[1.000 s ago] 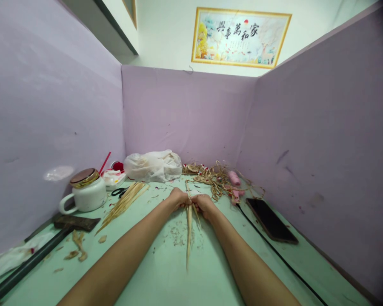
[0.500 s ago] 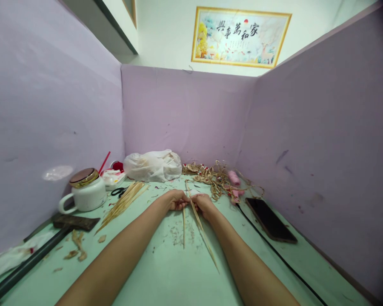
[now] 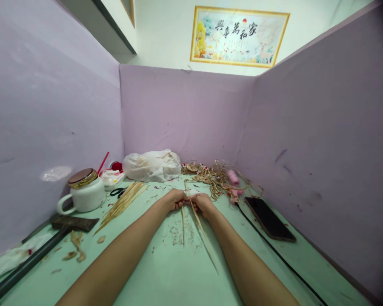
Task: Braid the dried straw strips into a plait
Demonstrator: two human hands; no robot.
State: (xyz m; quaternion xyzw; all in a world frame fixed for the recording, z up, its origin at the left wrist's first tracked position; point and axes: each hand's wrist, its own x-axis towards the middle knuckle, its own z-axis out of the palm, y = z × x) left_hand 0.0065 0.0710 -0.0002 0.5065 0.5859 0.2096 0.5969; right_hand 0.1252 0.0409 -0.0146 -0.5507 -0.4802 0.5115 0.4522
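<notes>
My left hand (image 3: 176,199) and my right hand (image 3: 203,202) meet at the middle of the green table (image 3: 166,276), both closed on thin straw strips (image 3: 196,221). One strip hangs straight toward me and a longer one slants down to the right. The strips' top ends stick up between my hands. The fingers are curled round the strips and partly hidden.
A loose straw bundle (image 3: 124,203), black scissors (image 3: 118,191), a white lidded mug (image 3: 83,194) and a hammer (image 3: 44,246) lie at the left. A white plastic bag (image 3: 151,165) sits at the back. A tangle of woven straw (image 3: 215,178), pink thread (image 3: 233,178), a phone (image 3: 270,219) and a cable lie right.
The strips hung together straight down a second ago. Now they are spread apart, with one long strip swung out to the right. My hands stayed in place.
</notes>
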